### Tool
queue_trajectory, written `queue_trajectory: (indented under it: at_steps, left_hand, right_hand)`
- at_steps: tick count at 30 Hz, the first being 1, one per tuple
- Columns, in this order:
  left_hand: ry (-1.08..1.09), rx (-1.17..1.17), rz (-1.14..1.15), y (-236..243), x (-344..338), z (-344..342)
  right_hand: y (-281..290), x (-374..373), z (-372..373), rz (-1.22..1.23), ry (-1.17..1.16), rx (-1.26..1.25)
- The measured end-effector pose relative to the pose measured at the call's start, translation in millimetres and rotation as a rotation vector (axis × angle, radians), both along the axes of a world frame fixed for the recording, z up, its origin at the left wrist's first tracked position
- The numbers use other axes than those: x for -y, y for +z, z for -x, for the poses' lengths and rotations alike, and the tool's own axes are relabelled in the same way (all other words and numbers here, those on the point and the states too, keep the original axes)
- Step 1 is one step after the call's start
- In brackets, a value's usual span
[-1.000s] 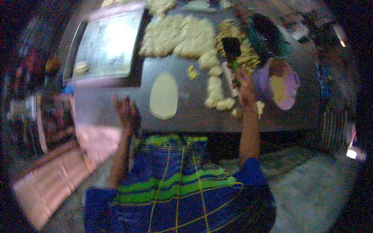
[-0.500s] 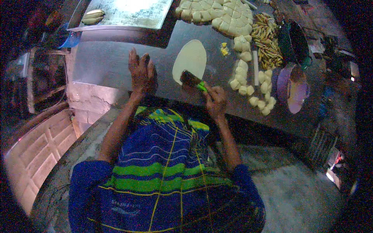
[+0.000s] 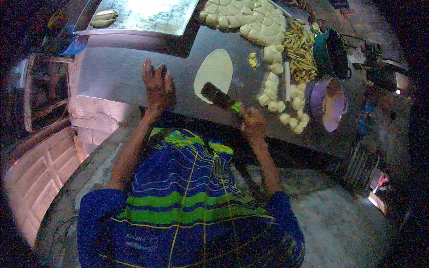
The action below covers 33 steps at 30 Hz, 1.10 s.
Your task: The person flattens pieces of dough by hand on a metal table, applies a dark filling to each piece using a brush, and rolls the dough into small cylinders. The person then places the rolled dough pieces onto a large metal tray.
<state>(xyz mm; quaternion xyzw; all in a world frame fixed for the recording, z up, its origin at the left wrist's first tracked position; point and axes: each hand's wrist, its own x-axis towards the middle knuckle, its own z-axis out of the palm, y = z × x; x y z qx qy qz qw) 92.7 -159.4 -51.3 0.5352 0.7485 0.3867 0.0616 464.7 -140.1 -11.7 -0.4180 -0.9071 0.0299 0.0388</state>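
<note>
My right hand (image 3: 254,121) is closed round the green handle of a brush (image 3: 216,94). The brush has a wide dark head, which lies over the lower end of a flat, oval sheet of dough (image 3: 216,67). That sheet rests on the metal worktop (image 3: 120,67). To its left, my left hand (image 3: 156,87) is held over the worktop with fingers apart and nothing in them. A small yellow dab (image 3: 253,60), soft-looking, sits to the right of the sheet.
Dough balls (image 3: 270,91) stand in rows at right beside a pale rod (image 3: 287,80). Beyond lie cut dough pieces (image 3: 241,18), a heap of pale yellow sticks (image 3: 301,49), a purple basin (image 3: 318,98) and a dark green tub (image 3: 328,47). A metal tray (image 3: 174,22) holds dough rolls (image 3: 103,18).
My right hand has drawn back a little toward the lower right, and more of the brush shows. My left hand stays beside the dough sheet. The whole view has shifted slightly.
</note>
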Motion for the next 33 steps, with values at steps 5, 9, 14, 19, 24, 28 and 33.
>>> queue_trajectory:
  at_steps: [5,9,14,19,24,28,33]
  left_hand:
    - [0.014,0.036,0.007,7.2,3.2,-0.1]
    - [0.042,-0.007,0.049,9.7,6.5,1.9]
    - [0.052,0.020,0.018,8.0,4.8,3.4]
    - [0.050,-0.074,0.021,8.2,9.5,5.7]
    - [0.090,-0.007,0.029,22.9,13.4,2.1]
    - [0.129,-0.016,0.091,16.7,15.2,5.2]
    - [0.180,0.039,0.068,13.9,18.5,12.4]
  right_hand:
    - [23.5,-4.8,-9.7,0.028,0.014,-0.140]
    - [31.9,-7.7,6.2,0.318,-0.147,-0.347]
    - [8.9,-13.4,15.6,0.881,-0.380,-0.497]
    - [18.7,-19.9,18.1,0.987,-0.448,-0.306]
    - [45.3,-28.1,-12.4,0.943,-0.444,-0.245]
    - [85.4,-49.4,-34.1,0.761,-0.405,-0.291]
    - [191.1,-99.1,-73.6,0.536,-0.710,-0.369]
